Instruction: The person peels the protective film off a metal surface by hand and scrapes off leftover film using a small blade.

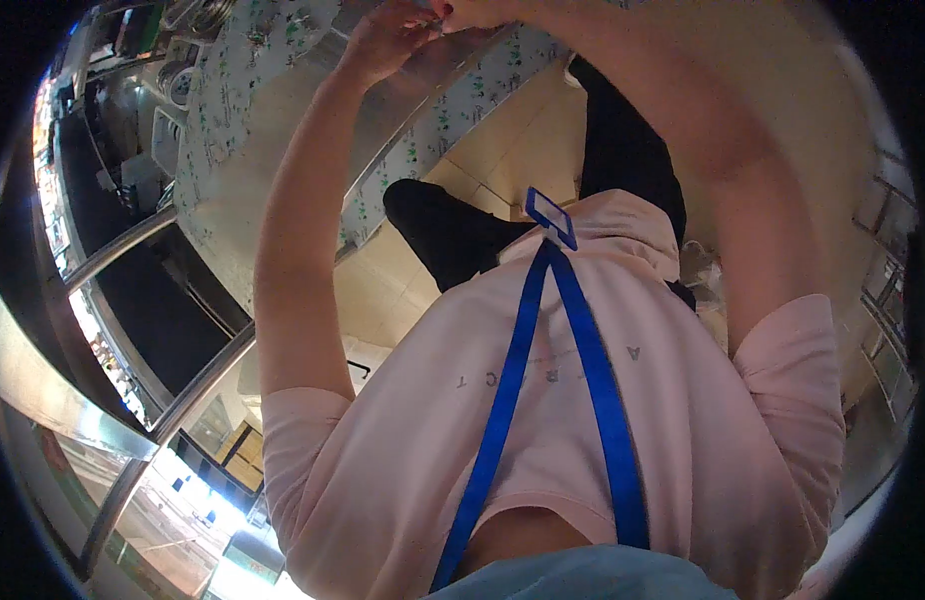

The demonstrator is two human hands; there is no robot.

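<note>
At the top edge of the head view, my left hand [388,42] and my right hand [478,12] meet, fingertips close together. Both are closed in a pinch. A small reddish spot shows between them, but whatever they hold is too small and partly cut off by the frame. Beneath the hands lies a table [223,150] with a pale cover printed with green leaves. A shiny, see-through surface [423,75] lies just below my left hand.
A white plastic container [167,140] and metal items stand at the table's left side. Metal rails [208,375] run along the left. A blue lanyard [513,400] with a badge [551,217] hangs over my shirt. Beige floor tiles [498,155] show between the table and my legs.
</note>
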